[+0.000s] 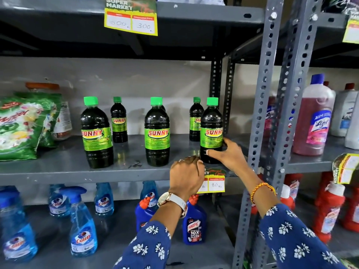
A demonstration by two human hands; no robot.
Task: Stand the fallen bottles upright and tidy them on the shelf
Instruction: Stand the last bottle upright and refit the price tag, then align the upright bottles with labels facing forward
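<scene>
Five dark Sunny bottles with green caps standing upright on the grey middle shelf (pixel 58 169): three at the front, two smaller-looking ones behind. Right hand (pixel 226 154) wrapped around the lower part of the rightmost front bottle (pixel 211 131), thumb across its front. Left hand (pixel 185 176) curled loosely at the shelf edge, fingertips touching that bottle's base, covering part of a yellow price tag (pixel 215 182). Green detergent bags (pixel 21 125) at far left.

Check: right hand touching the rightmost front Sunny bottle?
Touching. The head view shows the right hand wrapped around the lower body of the rightmost Sunny bottle, thumb across its front.
</scene>
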